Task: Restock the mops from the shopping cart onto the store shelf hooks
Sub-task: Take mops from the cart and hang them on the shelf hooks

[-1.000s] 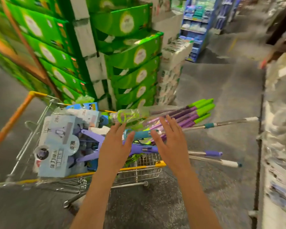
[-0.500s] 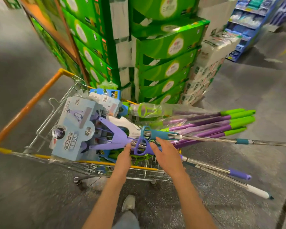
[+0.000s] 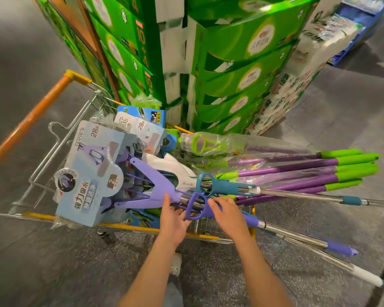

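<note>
Both hands are on the lilac plastic squeeze mop (image 3: 155, 185) lying atop the wire shopping cart (image 3: 60, 138): my left hand (image 3: 174, 216) pinches its metal shaft at six o'clock, my right hand (image 3: 227, 212) curls over the lilac pull handle (image 3: 194, 209), forearms reaching straight ahead. Gripping near the heavy head should steady it when lifted. Purple-and-green mop handles (image 3: 319, 171) fan out toward three o'clock.

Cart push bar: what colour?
Orange, with yellow corner caps; the push bar shows best at the left of the head view.
</note>
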Demonstrator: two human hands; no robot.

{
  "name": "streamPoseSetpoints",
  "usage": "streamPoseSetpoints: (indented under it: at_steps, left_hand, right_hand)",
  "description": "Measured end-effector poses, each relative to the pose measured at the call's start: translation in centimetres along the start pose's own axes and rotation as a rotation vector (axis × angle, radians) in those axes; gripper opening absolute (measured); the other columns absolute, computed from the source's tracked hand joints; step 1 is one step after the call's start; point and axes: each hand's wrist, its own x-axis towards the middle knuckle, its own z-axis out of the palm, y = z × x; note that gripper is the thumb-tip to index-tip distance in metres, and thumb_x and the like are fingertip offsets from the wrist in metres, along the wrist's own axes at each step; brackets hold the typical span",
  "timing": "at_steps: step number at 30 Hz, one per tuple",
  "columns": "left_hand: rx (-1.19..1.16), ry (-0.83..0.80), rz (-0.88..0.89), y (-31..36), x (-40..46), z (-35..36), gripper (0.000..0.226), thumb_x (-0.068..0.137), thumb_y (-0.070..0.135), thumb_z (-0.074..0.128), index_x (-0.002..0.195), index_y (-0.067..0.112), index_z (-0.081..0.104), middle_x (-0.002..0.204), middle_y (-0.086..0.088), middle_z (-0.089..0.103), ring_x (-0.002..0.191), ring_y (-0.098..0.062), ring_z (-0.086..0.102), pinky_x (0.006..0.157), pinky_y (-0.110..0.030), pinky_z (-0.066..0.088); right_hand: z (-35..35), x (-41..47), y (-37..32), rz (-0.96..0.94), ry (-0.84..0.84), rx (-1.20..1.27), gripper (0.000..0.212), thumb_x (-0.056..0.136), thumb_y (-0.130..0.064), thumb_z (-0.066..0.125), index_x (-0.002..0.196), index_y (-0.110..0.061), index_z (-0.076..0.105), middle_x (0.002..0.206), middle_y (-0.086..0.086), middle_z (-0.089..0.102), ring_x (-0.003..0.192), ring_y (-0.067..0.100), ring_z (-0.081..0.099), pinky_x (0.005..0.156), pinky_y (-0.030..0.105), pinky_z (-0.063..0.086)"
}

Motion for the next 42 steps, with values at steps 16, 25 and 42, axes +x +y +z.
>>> streamPoseSetpoints:
  at_steps: [16,25,42]
  left_hand:
    - [-0.108,-0.03,-0.008,-0.4,1.1,-0.4,0.068,0.099,0.066,0.033,0.14,0.016,0.054,0.135,-0.013,0.063,0.117,-0.036,0.062,0.09,-0.054,0.052]
    - [-0.112,-0.134,0.055,1.6,-1.9,0.5,0.066,0.1,0.064,0.032,0.147,0.019,0.043,0.146,-0.009,0.05,0.134,-0.036,0.05,0.083,-0.052,0.051]
    - [0.044,-0.403,0.314,3.4,-15.2,4.7,0.049,0.104,0.056,0.032,0.108,0.015,0.06,0.082,-0.005,0.067,0.087,-0.029,0.075,0.077,-0.05,0.06]
  right_hand:
    - [1.4,-0.2,0.3,-0.045,0.164,-0.092,0.044,0.096,-0.066,0.039,0.107,-0.031,0.062,0.094,-0.008,0.069,0.099,0.022,0.061,0.096,0.038,0.031]
    - [-1.9,-1.8,-3.0,-0.103,0.317,-0.057,0.039,0.095,-0.061,0.052,0.109,-0.028,0.069,0.096,-0.003,0.071,0.1,0.025,0.061,0.097,0.039,0.03]
    - [-9.9,-13.6,-6.5,-0.281,0.703,0.054,0.069,0.083,-0.079,0.031,0.096,-0.029,0.075,0.08,-0.003,0.074,0.085,0.025,0.065,0.09,0.041,0.038]
